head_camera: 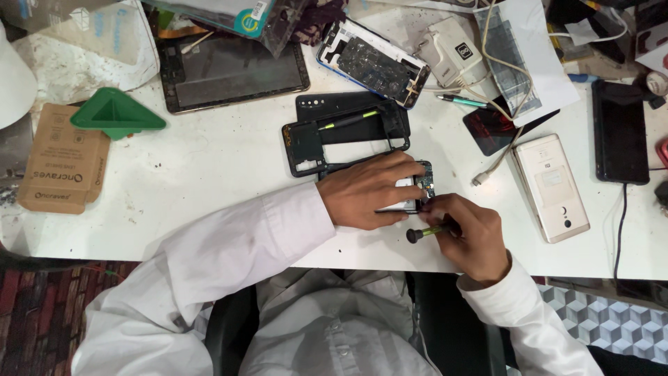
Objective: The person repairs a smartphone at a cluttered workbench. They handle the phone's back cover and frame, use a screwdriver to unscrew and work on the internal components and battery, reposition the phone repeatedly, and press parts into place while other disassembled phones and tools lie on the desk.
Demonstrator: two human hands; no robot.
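At frame centre, an opened phone (416,189) lies on the white table (209,167). The left hand (372,189) presses flat on it for steadiness; the right hand (470,233) grips a small screwdriver (426,231). A black frame (344,136) is set aside just above.

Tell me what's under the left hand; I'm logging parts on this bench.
An opened phone lies under the left hand; only its exposed circuit end shows. The rest is covered.

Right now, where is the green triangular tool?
In the head view, the green triangular tool lies far left on the white table, above the brown cardboard box and left of the dark tablet.
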